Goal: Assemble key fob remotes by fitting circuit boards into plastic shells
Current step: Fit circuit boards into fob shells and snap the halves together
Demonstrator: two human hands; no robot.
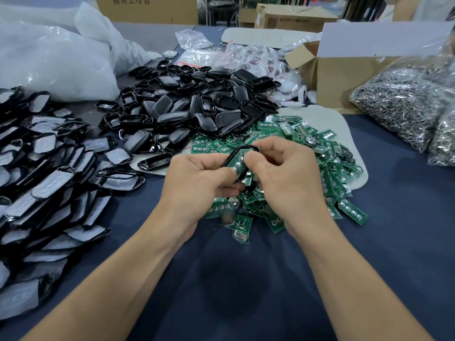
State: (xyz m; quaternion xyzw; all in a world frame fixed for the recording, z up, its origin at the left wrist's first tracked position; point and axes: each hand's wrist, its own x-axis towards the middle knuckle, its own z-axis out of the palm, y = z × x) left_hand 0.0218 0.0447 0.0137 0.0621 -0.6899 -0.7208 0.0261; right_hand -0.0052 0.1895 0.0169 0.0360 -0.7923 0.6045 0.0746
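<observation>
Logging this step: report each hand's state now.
Left hand: grips the black shell, circuit board in it.
Right hand: grips the same black shell.

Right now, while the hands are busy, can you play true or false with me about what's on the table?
1. The left hand and the right hand both hold one black shell with a green board in it. True.
2. The heap of green boards lies left of the heap of empty black shells. False: it lies to the right of it, nearer the person.
3. A bag of shiny metal parts sits at the far right. True.
4. The table cloth is red. False: it is dark blue.
</observation>
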